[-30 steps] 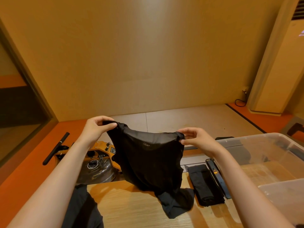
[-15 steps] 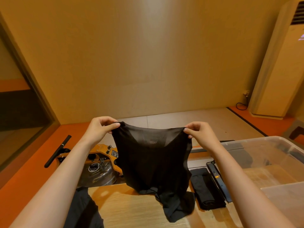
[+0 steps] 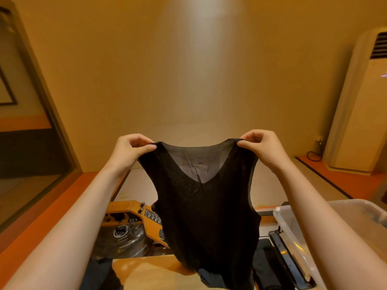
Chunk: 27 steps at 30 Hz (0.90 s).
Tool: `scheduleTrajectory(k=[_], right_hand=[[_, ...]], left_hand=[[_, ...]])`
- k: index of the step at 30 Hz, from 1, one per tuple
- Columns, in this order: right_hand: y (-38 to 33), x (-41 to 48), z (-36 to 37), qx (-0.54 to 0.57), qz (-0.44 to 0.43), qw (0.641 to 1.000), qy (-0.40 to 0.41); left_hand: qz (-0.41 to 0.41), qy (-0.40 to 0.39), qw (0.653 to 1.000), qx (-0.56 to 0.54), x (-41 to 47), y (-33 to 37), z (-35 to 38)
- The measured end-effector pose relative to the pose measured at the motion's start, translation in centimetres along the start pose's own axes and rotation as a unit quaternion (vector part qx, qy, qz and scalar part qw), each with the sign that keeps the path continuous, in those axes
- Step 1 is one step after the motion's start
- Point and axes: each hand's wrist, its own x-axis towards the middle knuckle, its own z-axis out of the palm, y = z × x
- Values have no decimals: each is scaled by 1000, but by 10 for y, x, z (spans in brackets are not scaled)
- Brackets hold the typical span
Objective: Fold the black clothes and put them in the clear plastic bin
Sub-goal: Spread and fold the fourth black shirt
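Holding the black sleeveless top (image 3: pixel 205 206) up in front of us, we had our left hand (image 3: pixel 129 151) pinching one shoulder strap and our right hand (image 3: pixel 259 148) pinching the other. The fingers (image 3: pixel 144 147) of each were curled tight on the narrow band of cloth. The top hung full length between the hands with its V-neck spread open. Its lower end was down at the desk (image 3: pixel 150 273), though we could not tell whether it rested there. The clear plastic bin (image 3: pixel 293 231) stood at our right, and a folded black garment (image 3: pixel 266 266) lay just beside it.

We judged the fabric very light and thin, since the wall showed through it at the neck. It looked soft and limp, with no stiffness of its own, and likely a little slippery. It would sag wherever it went unsupported, so the straps seemed the right hold for laying it flat. For the folds we thought it best to take it at the side edges and hem, smoothing as we went lest it slide or bunch.
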Motion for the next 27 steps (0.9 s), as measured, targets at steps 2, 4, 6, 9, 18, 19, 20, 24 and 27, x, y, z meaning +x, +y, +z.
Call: scheduleTrajectory(k=[2, 4, 6, 9, 18, 19, 20, 24, 27], right_hand=[[-13, 10, -7, 2, -16, 1000, 11], [-26, 20, -12, 3, -32, 999, 27], [-38, 31, -14, 7, -50, 997, 50], [-52, 42, -17, 5, -83, 993, 80], [-101, 50, -42, 9, -165, 983, 84], [-106, 50, -44, 15, -169, 982, 82], [-110, 49, -47, 22, -173, 981, 82], [-128, 45, -57, 51, -188, 978, 73], [-136, 40, -64, 72, -194, 977, 56]], left_hand=[[17, 11, 1000, 2, 9, 14, -6], [32, 26, 999, -4, 18, 28, -11], [48, 50, 997, -15, 28, 42, -15], [80, 84, 993, -23, 40, 62, -19], [121, 77, 989, -38, 50, 109, -46], [124, 72, 989, -40, 51, 114, -50], [126, 66, 989, -45, 51, 117, -54], [118, 24, 990, -68, 46, 130, -69], [105, -19, 989, -98, 37, 140, -77]])
